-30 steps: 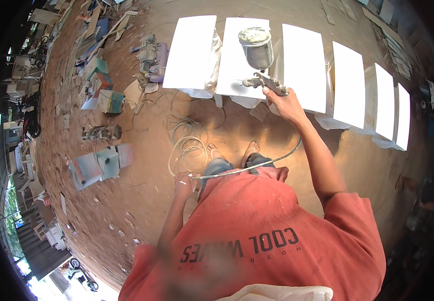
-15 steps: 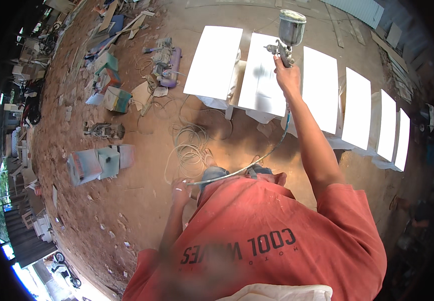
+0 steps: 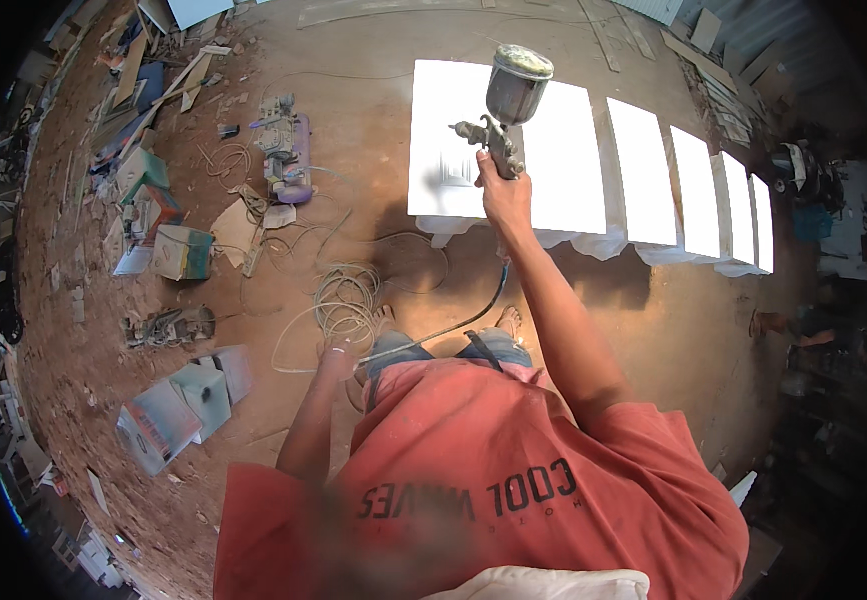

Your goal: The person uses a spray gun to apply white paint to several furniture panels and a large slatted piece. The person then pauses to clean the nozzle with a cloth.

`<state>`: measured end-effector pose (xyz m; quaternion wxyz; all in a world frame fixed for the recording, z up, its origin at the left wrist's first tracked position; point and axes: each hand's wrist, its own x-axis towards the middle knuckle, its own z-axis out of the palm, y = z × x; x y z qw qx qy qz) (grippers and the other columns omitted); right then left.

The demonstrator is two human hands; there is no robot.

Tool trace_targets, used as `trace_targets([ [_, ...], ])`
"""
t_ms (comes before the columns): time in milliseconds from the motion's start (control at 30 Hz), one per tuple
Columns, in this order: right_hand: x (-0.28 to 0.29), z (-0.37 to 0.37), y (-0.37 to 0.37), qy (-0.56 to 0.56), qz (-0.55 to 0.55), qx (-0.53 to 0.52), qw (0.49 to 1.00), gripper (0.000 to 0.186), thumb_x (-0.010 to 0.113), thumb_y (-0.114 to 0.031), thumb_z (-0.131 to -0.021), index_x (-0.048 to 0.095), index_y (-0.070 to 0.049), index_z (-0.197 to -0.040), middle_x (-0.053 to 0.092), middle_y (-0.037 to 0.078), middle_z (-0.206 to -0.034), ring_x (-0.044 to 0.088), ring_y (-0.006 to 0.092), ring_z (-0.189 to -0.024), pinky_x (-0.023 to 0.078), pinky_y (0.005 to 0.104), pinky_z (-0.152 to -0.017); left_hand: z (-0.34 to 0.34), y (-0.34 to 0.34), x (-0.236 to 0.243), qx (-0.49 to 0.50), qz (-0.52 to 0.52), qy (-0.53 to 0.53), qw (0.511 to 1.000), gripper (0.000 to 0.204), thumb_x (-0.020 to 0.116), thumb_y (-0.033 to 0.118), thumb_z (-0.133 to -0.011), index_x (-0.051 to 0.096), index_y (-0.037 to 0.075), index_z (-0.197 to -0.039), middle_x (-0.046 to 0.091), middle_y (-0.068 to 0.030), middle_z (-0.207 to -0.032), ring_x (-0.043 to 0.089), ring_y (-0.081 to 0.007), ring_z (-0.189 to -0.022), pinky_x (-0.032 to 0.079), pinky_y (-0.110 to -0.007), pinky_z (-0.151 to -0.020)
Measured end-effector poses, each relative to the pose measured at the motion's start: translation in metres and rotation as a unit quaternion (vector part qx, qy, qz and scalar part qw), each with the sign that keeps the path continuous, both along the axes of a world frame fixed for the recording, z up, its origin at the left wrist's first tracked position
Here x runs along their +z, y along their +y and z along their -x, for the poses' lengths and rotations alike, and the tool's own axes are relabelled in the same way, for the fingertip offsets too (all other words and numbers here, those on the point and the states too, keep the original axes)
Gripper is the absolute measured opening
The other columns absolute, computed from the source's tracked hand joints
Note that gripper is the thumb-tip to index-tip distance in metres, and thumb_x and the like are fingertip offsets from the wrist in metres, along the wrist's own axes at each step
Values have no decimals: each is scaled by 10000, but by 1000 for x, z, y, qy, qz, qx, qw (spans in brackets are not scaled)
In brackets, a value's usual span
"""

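My right hand (image 3: 506, 200) is wrapped round the grip of a metal spray gun (image 3: 501, 148), and a paint-stained grey cup (image 3: 518, 88) stands on top of it. The gun's nozzle points left, over the leftmost of several bright white panels (image 3: 438, 100) set in a row. From the gun's underside an air hose (image 3: 471, 318) droops across my front to my left hand (image 3: 337, 358), low beside my left thigh. Those fingers are closed round the hose, though partly blurred. The gun cup hides part of the panels' edges.
A coiled hose (image 3: 345, 300) lies on the floor by my feet. Farther left stands a compressor with a purple tank (image 3: 298, 160). Paint-smeared boxes (image 3: 158, 425), a motor-like machine (image 3: 170, 327) and timber scraps (image 3: 193, 80) lie leftward. White sheeting (image 3: 608, 245) hangs under the panels.
The spray gun in my right hand has moved left along the row, from the second panel's right edge to the first panel. The view has shifted; my left hand stays low on the hose.
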<state>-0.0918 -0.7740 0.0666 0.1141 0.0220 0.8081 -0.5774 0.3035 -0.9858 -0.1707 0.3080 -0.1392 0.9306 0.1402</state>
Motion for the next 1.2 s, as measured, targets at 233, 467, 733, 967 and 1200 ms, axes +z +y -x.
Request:
trace_targets([
  [233,-1,-31,-20,24,-71,-146,986,394,648,-387,-972,664,-9,-859,601,29,-684,552,132,-660,435,332,-622,217,80,141,164,-533,170,812,363,433,275,-1082,619,6,-1239,667,-122,-1182,616,-260,-1075,463,-368,-974],
  [467,-6,-41,-9,19,-113,-244,963,471,629,-435,-955,686,17,-1071,701,189,-925,663,339,-926,482,449,-852,272,142,178,331,-780,-26,531,296,377,240,-1094,582,86,-1241,660,-9,-1090,587,-126,-862,476,-301,-740],
  [733,2,-82,-56,32,-92,-174,980,381,681,-354,-941,702,-4,-1090,702,151,-829,656,284,-794,493,409,-770,235,120,169,442,-760,-18,477,233,471,193,-1069,553,59,-1240,656,-51,-1097,618,-159,-885,526,-316,-755],
  [967,4,-106,-58,-35,-12,-169,985,414,687,-374,-930,702,8,-1087,705,147,-831,659,277,-800,494,404,-779,207,103,195,448,-738,-22,505,222,410,218,-1096,554,99,-1215,641,-14,-1010,610,-102,-859,488,-249,-718],
  [1200,-10,-99,-6,-12,-87,-292,952,504,664,-445,-935,697,38,-1074,712,177,-893,671,311,-866,487,427,-828,184,98,177,365,-755,-60,541,365,422,366,-1085,551,54,-1223,637,-105,-1156,607,-212,-1094,481,-374,-936],
])
